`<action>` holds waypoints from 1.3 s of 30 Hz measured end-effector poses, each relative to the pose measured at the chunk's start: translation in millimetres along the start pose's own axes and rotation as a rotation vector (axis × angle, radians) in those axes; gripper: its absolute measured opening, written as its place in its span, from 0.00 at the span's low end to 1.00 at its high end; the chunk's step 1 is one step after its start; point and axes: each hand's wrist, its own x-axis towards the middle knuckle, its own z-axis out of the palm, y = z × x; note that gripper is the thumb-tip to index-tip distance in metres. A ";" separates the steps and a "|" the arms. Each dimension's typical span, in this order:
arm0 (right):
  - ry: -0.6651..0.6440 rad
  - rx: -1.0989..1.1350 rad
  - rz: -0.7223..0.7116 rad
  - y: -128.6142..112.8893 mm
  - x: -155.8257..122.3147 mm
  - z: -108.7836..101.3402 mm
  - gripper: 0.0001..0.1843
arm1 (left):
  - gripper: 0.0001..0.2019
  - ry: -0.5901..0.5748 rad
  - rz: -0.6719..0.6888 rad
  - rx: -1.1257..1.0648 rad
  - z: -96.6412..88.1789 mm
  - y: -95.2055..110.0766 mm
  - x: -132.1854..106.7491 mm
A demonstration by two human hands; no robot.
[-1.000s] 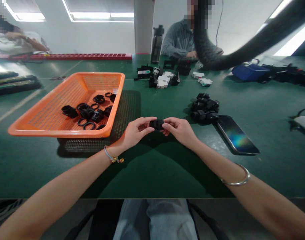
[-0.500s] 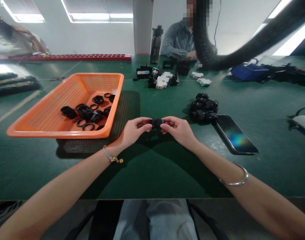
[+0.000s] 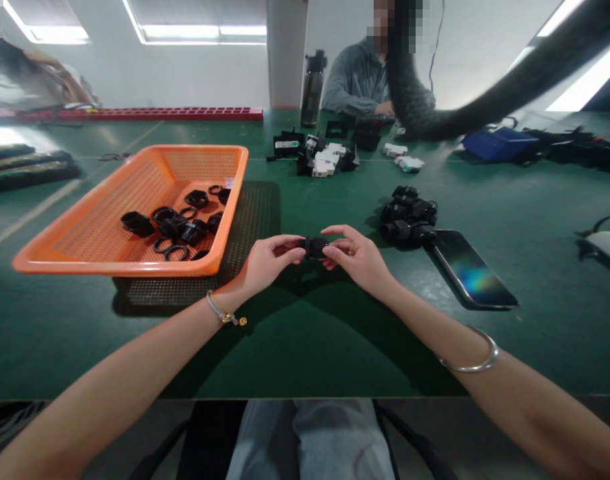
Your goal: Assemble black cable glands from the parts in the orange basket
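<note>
A black cable gland (image 3: 315,248) lies sideways between my two hands, a little above the green table. My left hand (image 3: 275,259) pinches its left end between thumb and fingers. At its right end, my right hand (image 3: 357,257) keeps the thumb and curled lower fingers against it, while the index finger is raised off the top. To the left stands an orange basket (image 3: 109,267) with loose black fittings (image 3: 193,231) and thin black rings (image 3: 176,253) in it. A pile of black glands (image 3: 409,217) sits to the right of my right hand.
A phone (image 3: 475,270) lies against the gland pile. Farther back are white and black parts (image 3: 327,159), a dark bottle (image 3: 313,90) and a blue box (image 3: 499,143). A thick black hose (image 3: 449,123) hangs at upper right. A person (image 3: 355,80) sits across the table.
My right index finger has lifted away from the gland, opening the grip slightly at the top. The left hand has stayed in place.
</note>
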 end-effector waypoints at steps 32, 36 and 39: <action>-0.051 -0.060 0.041 4.2 0.8 -1.2 0.22 | 0.19 0.034 0.006 0.060 -3.1 4.7 -3.0; -0.056 -0.083 0.042 5.0 0.8 -0.9 0.20 | 0.19 0.038 0.006 0.065 -3.4 4.9 -3.4; -0.057 -0.096 0.035 6.0 1.5 -0.7 0.19 | 0.19 0.038 0.010 0.061 -3.7 4.0 -2.3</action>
